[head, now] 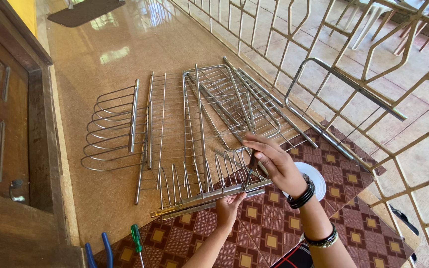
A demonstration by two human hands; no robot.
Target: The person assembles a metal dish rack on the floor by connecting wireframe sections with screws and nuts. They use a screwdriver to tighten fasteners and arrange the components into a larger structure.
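Two bare hands work on a chrome wire dish rack laid flat across a glossy tan floor, its long wire grids spreading away from the person toward a cream metal grille. Loose rack sections lie around it: a looped plate holder to the left, a bent tube frame leaning against the grille on the right. The near edge of the rack overlaps a maroon patterned mat.

That near edge is a flat rail, and its long axis runs left to right across the view, rising slightly toward the right. The left hand comes up from below and pinches the rail from underneath, fingers curled closed on it near its right half. The right hand hovers just above, fingers wrapped shut around a dark-handled screwdriver whose shaft points down and slightly left, nearly square to the rail, with its tip meeting the rail just above the left hand. The right hand is the nearer to that contact point from above; the left steadies from beneath.

Black bangles ring the right wrist, which partly hides a white round dish on the mat. A green-handled screwdriver and blue-handled pliers lie at the mat's left corner, well apart from both hands.
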